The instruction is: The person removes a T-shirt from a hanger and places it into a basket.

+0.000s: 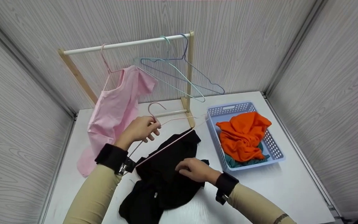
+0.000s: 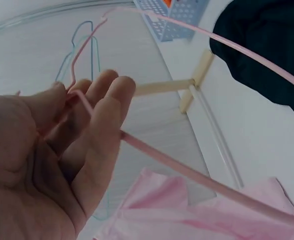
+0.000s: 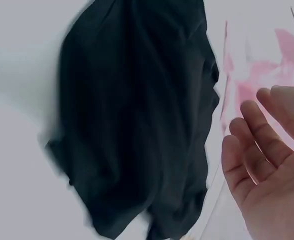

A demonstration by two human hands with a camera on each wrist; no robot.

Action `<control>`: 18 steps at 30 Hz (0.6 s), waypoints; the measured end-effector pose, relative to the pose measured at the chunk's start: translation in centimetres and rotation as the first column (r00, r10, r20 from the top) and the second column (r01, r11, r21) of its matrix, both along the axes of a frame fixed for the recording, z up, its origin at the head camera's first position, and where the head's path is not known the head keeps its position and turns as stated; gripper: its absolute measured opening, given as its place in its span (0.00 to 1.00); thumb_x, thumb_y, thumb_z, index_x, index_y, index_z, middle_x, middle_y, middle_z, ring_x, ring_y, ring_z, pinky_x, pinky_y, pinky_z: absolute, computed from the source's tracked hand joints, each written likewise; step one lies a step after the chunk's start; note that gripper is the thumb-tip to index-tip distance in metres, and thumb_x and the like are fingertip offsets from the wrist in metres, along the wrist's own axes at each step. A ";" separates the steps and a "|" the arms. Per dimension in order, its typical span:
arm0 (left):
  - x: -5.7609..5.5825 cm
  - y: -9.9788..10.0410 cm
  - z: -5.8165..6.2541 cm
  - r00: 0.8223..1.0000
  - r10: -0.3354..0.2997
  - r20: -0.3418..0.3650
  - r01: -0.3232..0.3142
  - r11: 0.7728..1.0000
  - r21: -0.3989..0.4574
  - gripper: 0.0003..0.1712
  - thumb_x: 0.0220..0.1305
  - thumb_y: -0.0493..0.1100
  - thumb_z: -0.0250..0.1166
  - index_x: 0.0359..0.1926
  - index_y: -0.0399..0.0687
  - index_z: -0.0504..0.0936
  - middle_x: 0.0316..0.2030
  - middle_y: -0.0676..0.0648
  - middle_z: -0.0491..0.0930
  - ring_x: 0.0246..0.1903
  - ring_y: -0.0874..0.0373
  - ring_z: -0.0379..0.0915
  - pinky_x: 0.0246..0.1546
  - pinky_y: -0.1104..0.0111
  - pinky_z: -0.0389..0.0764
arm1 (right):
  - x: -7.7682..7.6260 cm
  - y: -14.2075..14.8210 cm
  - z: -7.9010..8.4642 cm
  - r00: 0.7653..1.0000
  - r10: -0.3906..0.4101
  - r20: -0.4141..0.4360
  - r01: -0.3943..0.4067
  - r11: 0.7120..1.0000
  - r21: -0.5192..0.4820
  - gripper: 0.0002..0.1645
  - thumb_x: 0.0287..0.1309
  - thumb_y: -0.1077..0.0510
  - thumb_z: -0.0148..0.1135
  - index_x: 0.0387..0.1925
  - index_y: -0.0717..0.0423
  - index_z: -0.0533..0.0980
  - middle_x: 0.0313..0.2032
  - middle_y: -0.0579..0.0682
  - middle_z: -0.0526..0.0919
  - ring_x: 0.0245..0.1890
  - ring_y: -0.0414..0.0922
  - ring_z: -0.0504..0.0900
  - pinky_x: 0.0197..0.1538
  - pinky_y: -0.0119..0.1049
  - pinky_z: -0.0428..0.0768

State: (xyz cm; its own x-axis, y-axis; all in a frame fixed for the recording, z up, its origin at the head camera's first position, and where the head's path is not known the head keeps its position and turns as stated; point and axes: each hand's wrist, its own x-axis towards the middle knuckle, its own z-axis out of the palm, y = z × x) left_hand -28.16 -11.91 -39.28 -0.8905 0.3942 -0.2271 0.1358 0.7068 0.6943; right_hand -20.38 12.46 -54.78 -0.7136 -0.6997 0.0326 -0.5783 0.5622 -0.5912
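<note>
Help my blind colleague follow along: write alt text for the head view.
A person's left grip holds a pink hanger over a black garment; the right grip is empty. Behind, a pink shirt hangs on a rack; a blue basket holds orange cloth.

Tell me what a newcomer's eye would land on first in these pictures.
Probably the bright orange cloth, bunched over teal fabric in the blue basket at the head view's right. Next, likely, the pink garment hanging at the left of the rack. Then the black garment, low in the middle, crossed in that view by the bar of a pink hanger in the person's left grip.
</note>
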 end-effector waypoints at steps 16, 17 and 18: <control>-1.6 -2.5 -0.5 0.931 0.154 0.331 -0.216 0.963 0.159 0.18 0.75 0.44 0.48 0.46 0.30 0.75 0.31 0.49 0.79 0.23 0.62 0.80 0.22 0.73 0.82 | -1.1 5.0 -0.5 0.990 -0.112 0.089 0.116 0.992 -0.040 0.12 0.67 0.61 0.56 0.47 0.56 0.82 0.42 0.49 0.86 0.42 0.42 0.82 0.49 0.39 0.82; -1.8 -2.3 -0.3 0.929 0.168 0.330 -0.231 0.959 0.162 0.19 0.75 0.45 0.48 0.47 0.30 0.74 0.30 0.50 0.80 0.23 0.63 0.79 0.22 0.75 0.81 | -1.1 5.1 -0.5 0.990 -0.112 0.086 0.116 0.992 -0.041 0.12 0.67 0.61 0.56 0.47 0.56 0.82 0.42 0.49 0.86 0.42 0.42 0.82 0.49 0.39 0.82; -2.1 -2.1 0.0 0.927 0.180 0.328 -0.245 0.955 0.170 0.20 0.75 0.45 0.48 0.47 0.29 0.74 0.30 0.50 0.80 0.23 0.64 0.79 0.22 0.75 0.81 | -1.1 5.1 -0.5 0.990 -0.112 0.086 0.116 0.992 -0.043 0.12 0.66 0.61 0.56 0.47 0.56 0.82 0.42 0.50 0.86 0.42 0.43 0.82 0.49 0.39 0.82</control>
State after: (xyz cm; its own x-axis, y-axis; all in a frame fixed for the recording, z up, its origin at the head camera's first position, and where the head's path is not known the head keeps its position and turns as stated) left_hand -30.24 -14.02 -39.27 -0.8582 0.2702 -0.4364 -0.2436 0.5339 0.8097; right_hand -21.48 17.60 -55.30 -0.7902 -0.6128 0.0008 -0.4596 0.5918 -0.6622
